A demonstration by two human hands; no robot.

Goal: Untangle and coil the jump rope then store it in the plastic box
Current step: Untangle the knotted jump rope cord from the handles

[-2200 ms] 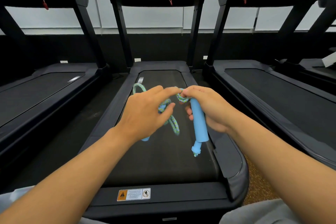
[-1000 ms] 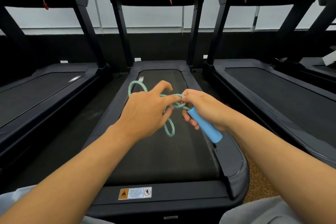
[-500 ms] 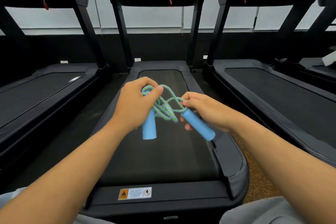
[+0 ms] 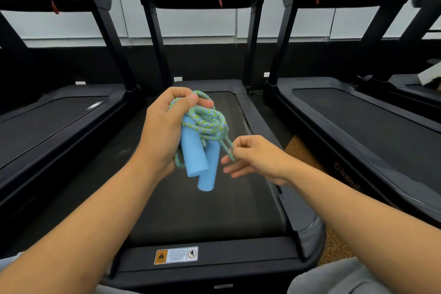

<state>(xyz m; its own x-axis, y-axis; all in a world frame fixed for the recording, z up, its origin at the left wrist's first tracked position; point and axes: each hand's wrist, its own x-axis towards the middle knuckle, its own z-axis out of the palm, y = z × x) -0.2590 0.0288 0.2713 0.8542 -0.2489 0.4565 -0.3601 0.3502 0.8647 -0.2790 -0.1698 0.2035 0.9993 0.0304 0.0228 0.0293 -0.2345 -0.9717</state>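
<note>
Gym floor, three treadmills [image 4: 205, 210] in a row filling the frame. Centre frame: left hand [image 4: 167, 126] clenches the bundled jump rope [image 4: 207, 124] with both blue handles [image 4: 194, 153] hanging down, presumably to keep the coil together. Right hand [image 4: 253, 157] pinches a loose strand, likely tightening the wrap. Plastic box not in view; rope ends hidden within the bundle.

Left hand [image 4: 164, 131] hides the tops of 2 blue handles [image 4: 194, 150]
</note>
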